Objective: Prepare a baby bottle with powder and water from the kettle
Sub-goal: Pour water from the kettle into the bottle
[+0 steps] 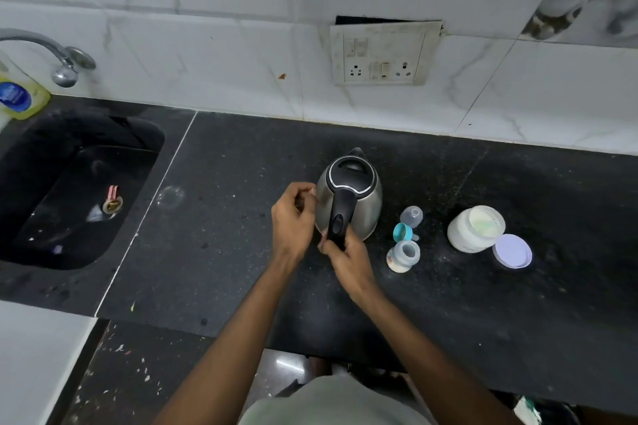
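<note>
Two hands are seen from above at a steel kettle (pixel 348 198) on a black tabletop (pixel 241 252). The right hand (pixel 348 260) is wrapped around the lower end of the kettle's black handle (pixel 340 217). The left hand (pixel 293 217) is held against the kettle's left side with its fingers curled; whether anything is held in it cannot be told. The kettle stands upright, lid closed, its spout pointed away from the hands toward the tiled wall (pixel 207 45).

Just right of the right hand, an open baby bottle (pixel 404 256) is set upright on the tabletop, with pale contents visible low inside it. Beyond the bottle, a teal ring (pixel 402 232) and a clear cap (pixel 412 216) are laid close together, near the kettle's right side. Further right, well apart from the hands, an open white jar (pixel 475 228) of pale powder is placed, with its lilac lid (pixel 512 251) lying flat just beside it.

Far to the left of the hands, a dark sink (pixel 74 190) is sunk into the tabletop, with a metal tap (pixel 51 52) above it and a yellow bottle (pixel 19 98) at its back corner. On the wall beyond the kettle, a socket plate (pixel 383 53) is mounted.
</note>
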Available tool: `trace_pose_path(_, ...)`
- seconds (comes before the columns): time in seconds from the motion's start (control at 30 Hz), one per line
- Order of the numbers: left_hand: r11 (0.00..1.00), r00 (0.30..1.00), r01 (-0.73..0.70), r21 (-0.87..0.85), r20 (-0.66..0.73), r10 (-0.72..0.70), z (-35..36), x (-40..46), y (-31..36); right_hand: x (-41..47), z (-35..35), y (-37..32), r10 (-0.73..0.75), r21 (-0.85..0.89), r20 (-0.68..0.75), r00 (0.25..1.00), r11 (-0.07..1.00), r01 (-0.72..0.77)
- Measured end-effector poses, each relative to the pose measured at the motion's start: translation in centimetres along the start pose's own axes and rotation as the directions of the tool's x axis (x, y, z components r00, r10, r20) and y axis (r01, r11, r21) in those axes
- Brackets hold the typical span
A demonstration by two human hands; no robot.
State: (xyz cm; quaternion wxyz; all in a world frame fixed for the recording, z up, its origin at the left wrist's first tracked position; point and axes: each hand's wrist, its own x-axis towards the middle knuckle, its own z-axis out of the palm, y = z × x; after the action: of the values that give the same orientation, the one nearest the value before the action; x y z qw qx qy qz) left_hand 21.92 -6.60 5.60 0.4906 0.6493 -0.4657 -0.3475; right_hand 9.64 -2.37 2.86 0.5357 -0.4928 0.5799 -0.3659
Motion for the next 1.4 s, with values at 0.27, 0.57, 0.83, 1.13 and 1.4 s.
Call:
trace_pose_path(0.27,0.999,1.0,0.016,-0.031,-0.007,-0.016,-0.9,0.5,-0.8,1.4,-1.0,-2.2,-0.053,0.203,-0.158,0.986,0.976,0.085)
trace_pose_path(0.57,0.999,1.0,0.014,-0.045,0.012,-0.014,0.2,1.1,-0.7,4.4,-3.5,-3.7,0.085,0.27,-0.44,0.894,0.962,0.041)
trace_pose_path(0.83,0.997,1.0,-0.025,-0.074,0.013,0.027,0.5,1.5,0.8,3.5,-6.7,-6.5,-0.068,0.263,-0.385,0.92,0.948,0.18)
trace_pose_path(1.13,0.992,0.996,-0.053,-0.114,-0.082,0.044,2.1,0.6,3.1,0.8,-11.6,-12.0,-0.118,0.317,-0.384,0.916,0.915,0.25)
trace_pose_path(1.4,0.991,0.998,-0.034,-0.133,-0.059,0.027,5.9,-0.8,3.7,-1.5,-18.6,-13.1,-0.145,0.3,-0.416,0.898,0.91,0.286)
